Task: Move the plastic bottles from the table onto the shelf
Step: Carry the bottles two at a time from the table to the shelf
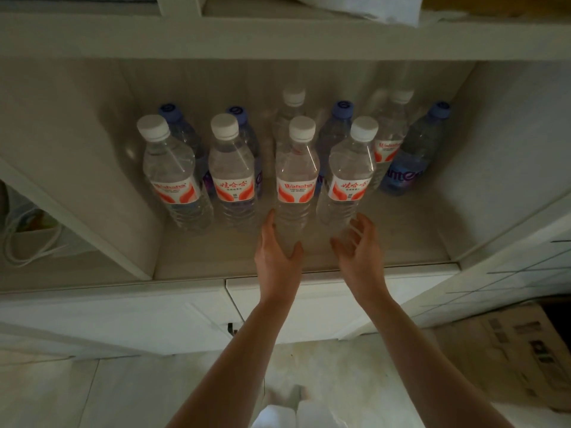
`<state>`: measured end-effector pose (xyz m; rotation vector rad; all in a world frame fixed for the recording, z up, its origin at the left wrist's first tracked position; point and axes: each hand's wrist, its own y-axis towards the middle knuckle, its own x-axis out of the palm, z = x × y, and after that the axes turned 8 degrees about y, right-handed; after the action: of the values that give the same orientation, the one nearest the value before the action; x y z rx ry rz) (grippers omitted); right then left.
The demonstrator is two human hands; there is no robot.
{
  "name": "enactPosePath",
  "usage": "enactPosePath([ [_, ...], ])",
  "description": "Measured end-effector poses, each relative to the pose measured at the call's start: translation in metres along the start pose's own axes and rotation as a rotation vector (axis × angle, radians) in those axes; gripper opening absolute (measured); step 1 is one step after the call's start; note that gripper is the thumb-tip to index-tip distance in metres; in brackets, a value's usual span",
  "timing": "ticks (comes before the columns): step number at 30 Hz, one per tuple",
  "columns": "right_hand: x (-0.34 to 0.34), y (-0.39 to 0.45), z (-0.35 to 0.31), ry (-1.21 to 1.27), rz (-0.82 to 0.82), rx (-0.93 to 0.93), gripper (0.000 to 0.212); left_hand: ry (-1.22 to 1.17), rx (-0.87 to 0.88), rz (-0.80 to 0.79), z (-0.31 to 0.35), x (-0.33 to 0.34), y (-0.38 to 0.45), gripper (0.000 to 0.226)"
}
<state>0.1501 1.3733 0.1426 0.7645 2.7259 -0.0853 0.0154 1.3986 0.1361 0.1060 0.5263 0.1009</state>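
Several clear plastic water bottles stand upright in two rows on the white shelf [401, 242]. The front row has white caps and red-and-white labels; behind it stand blue-capped and white-capped bottles. My left hand [278, 251] grips the base of the third front bottle [296, 180], fingers curled round it. My right hand [358, 245] is beside the base of the fourth front bottle [349, 177], fingers spread and loosely bent, just off or barely touching it. A blue-labelled bottle [411, 159] stands at the back right.
The shelf niche has white side walls [494, 149] and an upper shelf board [278, 35] above. Cabinet doors [154, 319] lie below the shelf edge. A white cord [27, 239] hangs in the left compartment. Newspaper [519, 344] lies at the lower right on the floor.
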Motion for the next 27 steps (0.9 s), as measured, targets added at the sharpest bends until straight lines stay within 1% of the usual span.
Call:
enactPosePath([
  [3,-0.002,-0.014,-0.001,0.001,-0.038,-0.017,0.055,-0.015,-0.024,-0.009,0.0,-0.006,-0.013,0.059],
  [5,-0.004,-0.026,0.0,-0.013,-0.101,-0.049,0.051,-0.011,-0.031,0.023,0.001,-0.013,-0.03,0.049],
  [7,-0.006,-0.032,-0.002,-0.016,-0.114,-0.066,0.048,0.006,-0.013,0.037,0.0,-0.017,-0.039,0.041],
  [10,-0.015,-0.049,-0.005,-0.009,-0.214,-0.114,0.045,0.019,-0.045,0.147,0.003,-0.024,-0.065,0.036],
  [13,-0.028,-0.066,-0.001,-0.047,-0.31,-0.23,0.041,0.066,-0.092,0.233,0.0,-0.026,-0.096,0.032],
  [16,-0.042,-0.084,0.009,-0.056,-0.467,-0.326,0.037,0.088,-0.172,0.326,-0.002,-0.024,-0.138,0.031],
  [18,-0.047,-0.097,0.017,-0.066,-0.589,-0.367,0.036,0.081,-0.255,0.392,-0.008,-0.022,-0.171,0.03],
  [23,-0.052,-0.144,0.037,-0.087,-0.855,-0.375,0.032,0.074,-0.472,0.518,-0.02,-0.027,-0.267,0.023],
  [27,-0.05,-0.199,0.048,-0.14,-1.133,-0.375,0.03,0.132,-0.623,0.702,-0.027,-0.041,-0.349,0.022],
])
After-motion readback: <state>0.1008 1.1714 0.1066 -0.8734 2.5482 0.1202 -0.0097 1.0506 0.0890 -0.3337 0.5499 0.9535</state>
